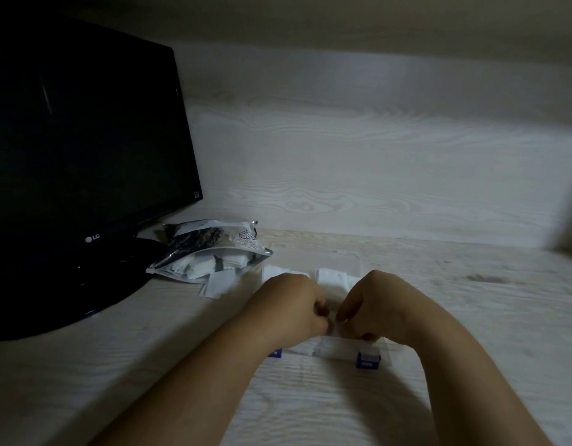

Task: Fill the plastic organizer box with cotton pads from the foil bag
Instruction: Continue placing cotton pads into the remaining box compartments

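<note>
A clear plastic organizer box [337, 350] with blue latches lies on the desk under my hands, white cotton pads showing in its compartments. My left hand [294, 309] and my right hand [371, 304] hover over its middle, fingers curled, together pinching a small white cotton pad [334, 326] between them. The open foil bag [210, 252] lies to the left behind the box, full of white pads, and a loose pad [218, 284] lies at its mouth. My hands hide much of the box.
A black LG monitor [85, 140] on a dark round stand fills the left side, right behind the foil bag. The pale wood-grain desk [471, 300] runs to a matching back wall. A shelf overhangs at the top.
</note>
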Available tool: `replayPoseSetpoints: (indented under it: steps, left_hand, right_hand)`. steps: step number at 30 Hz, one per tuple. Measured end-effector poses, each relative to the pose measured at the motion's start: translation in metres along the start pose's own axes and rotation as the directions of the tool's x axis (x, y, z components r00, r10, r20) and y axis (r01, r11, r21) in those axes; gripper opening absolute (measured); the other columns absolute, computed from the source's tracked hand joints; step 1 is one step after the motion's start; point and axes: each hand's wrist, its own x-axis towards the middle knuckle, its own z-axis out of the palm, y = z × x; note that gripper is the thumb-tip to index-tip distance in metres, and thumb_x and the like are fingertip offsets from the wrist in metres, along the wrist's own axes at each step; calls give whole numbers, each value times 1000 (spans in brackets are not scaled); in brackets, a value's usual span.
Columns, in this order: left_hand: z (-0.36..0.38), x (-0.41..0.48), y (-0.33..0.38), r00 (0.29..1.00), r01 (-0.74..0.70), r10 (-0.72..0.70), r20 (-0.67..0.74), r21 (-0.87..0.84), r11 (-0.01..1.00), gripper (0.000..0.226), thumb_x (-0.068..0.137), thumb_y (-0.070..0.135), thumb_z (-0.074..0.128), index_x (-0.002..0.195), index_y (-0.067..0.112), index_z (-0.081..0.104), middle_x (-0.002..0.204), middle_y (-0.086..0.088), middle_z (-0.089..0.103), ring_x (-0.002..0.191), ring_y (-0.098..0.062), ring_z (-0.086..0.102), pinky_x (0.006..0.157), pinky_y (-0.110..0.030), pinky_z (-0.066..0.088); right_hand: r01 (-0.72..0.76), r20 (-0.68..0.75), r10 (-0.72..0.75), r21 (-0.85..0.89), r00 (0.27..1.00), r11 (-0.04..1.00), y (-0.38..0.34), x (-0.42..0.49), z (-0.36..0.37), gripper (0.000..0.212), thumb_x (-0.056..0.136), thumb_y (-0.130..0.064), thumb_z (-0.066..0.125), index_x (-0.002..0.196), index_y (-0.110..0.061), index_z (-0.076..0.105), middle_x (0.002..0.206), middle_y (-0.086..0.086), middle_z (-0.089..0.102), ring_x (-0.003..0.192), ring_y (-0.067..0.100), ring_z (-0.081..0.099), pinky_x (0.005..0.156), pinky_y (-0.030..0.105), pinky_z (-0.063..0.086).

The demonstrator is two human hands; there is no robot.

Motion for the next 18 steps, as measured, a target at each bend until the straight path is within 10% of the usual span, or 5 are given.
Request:
replayPoseSetpoints:
  steps: [18]
  left_hand:
    - [-32, -2, -63, 847, 171, -361, -391, -443, 880, 16, 80, 16, 72, 66, 24, 70, 57, 14, 65, 58, 3, 58, 60, -20, 43]
  right_hand:
    - [191, -258, -185, -5, 948, 982, -2, 2, 8, 15, 84, -17, 63, 76, -22, 75, 72, -3, 70, 68, 15, 67, 63, 30, 56]
